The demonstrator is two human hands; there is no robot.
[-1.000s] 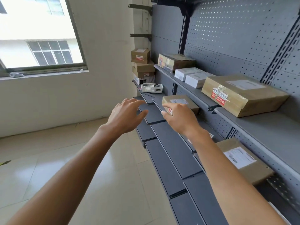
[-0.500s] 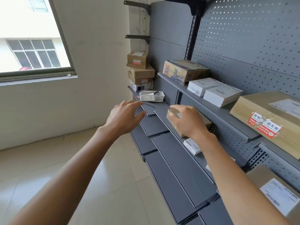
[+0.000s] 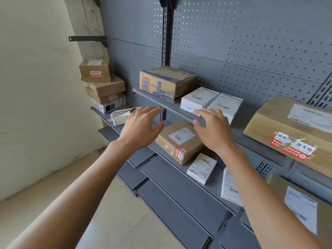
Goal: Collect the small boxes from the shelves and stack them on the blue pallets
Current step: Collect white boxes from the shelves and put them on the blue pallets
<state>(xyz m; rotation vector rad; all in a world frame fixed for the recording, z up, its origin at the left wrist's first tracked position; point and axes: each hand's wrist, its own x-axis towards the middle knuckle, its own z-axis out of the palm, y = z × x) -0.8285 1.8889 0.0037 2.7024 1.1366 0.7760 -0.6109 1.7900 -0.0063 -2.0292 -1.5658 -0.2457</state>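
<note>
While reaching toward the grey shelving: left hand [image 3: 142, 126] spread, fingers straight and slightly fanned, holding nothing, poised just left of and above the small brown parcel [image 3: 180, 141]. Right hand [image 3: 212, 131] likewise spread, fingers loosely extended, hovering over the parcel's right rear corner; contact with the cardboard cannot be told. Between the two hands, then, the parcel itself (white label on top, red-and-white sticker on its near corner), lying flat on the middle shelf [image 3: 179, 169].

Just beside it, toward the near right, a small white box [image 3: 202, 168] with barcode labels, and past that a second white packet [image 3: 230, 187], partly hidden behind the right forearm. Behind the left hand, a white plastic basket [image 3: 119, 116]. On the upper shelf [image 3: 154, 99], a printed carton [image 3: 167, 83], two white boxes [image 3: 199, 98] side by side, and a large brown parcel [image 3: 291, 126] with red stickers at far right. At the far left end, a stack of cardboard boxes [image 3: 102, 87] against the wall. Lower right, another labelled brown parcel [image 3: 301, 205].
</note>
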